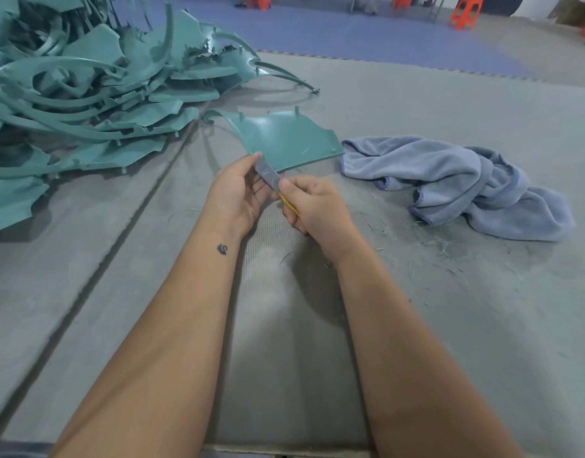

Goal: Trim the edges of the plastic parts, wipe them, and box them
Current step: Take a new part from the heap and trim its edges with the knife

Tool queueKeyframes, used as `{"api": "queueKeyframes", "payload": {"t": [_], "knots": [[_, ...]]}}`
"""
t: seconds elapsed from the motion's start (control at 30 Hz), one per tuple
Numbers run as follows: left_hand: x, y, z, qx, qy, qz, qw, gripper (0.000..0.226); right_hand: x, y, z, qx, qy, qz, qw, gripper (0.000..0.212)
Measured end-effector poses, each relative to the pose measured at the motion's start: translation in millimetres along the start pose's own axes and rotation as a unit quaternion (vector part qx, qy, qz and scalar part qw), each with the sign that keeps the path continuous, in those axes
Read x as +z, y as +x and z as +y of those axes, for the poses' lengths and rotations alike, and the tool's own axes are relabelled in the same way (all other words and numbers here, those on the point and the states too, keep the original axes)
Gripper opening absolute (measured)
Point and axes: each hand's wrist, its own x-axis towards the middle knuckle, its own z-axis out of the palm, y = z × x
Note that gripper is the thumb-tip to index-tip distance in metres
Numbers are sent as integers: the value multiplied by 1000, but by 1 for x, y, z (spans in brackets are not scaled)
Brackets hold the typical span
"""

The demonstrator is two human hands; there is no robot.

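At the middle of the grey mat (417,309), a knife (274,183) with a yellow handle is held between both hands. The handle is gripped by the right hand (317,206), fingers curled round it and thumb pressed on top, while the flat of the grey blade is pinched between the thumb and fingers of the left hand (238,193). Just beyond the hands, one green plastic part (284,140) lies flat on the mat, untouched, with small pegs standing up along its far edge. A large heap of similar green parts (86,94) is piled at the far left. A crumpled blue cloth (456,183) lies to the right of the single part, close to it, and thin green shavings (443,246) are scattered near it.

A cut to the left fingers is judged the main risk, since bare skin is pressed on the blade; a slip or a sudden pull by the right hand would cause it. Shavings could also be picked up by the cloth and smeared back onto wiped parts.

The surface is made of grey ribbed mats joined by seams. Beyond it, a blue floor and orange stools (463,13) can be seen at the far end. No box is visible
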Motion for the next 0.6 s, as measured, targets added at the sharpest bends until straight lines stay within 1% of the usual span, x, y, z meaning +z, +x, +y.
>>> {"api": "queueKeyframes", "payload": {"t": [0.13,0.27,0.33,0.43,0.6], "knots": [[-2,0,3,-9,-64,-12,998,20,1,1,2,11,-12,-3,1000,34],[-1,-2,2,-12,-68,-11,998,23,3,2,3,20,-11,2,1000,36],[0,-1,1,-7,-73,-6,997,24,4,3,5,23,-7,22,999,37],[1,0,-1,-6,-93,1,996,27,7,6,8,22,-31,58,998,38],[1,3,-3,0,-78,8,997,25,8,9,11,22,-38,87,995,38]]}}
